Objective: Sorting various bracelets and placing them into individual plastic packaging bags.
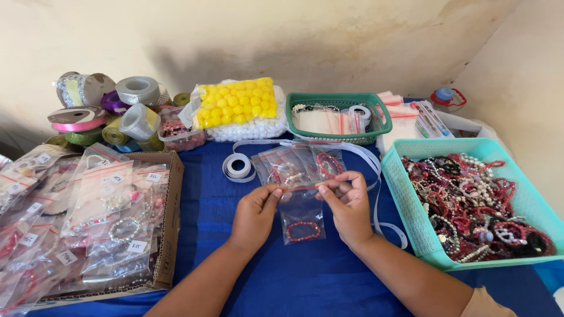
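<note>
Pinching the small clear bag [301, 216] by its top seal, our left hand [255, 212] and right hand [348, 205] grip opposite corners so the red bracelet [304, 232] hangs low above the bench [282, 276]

It was a home craft workspace: ribbon spools [106, 111], bagged bracelets [111, 217] and a bead-filled basket [405, 188] crowded the counter [294, 282].

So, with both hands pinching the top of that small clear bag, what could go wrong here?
1. The left hand and right hand may not press the small bag fully shut, so the red bracelet could slip out.
2. The loose white ribbon beside the right hand might snag.
</note>
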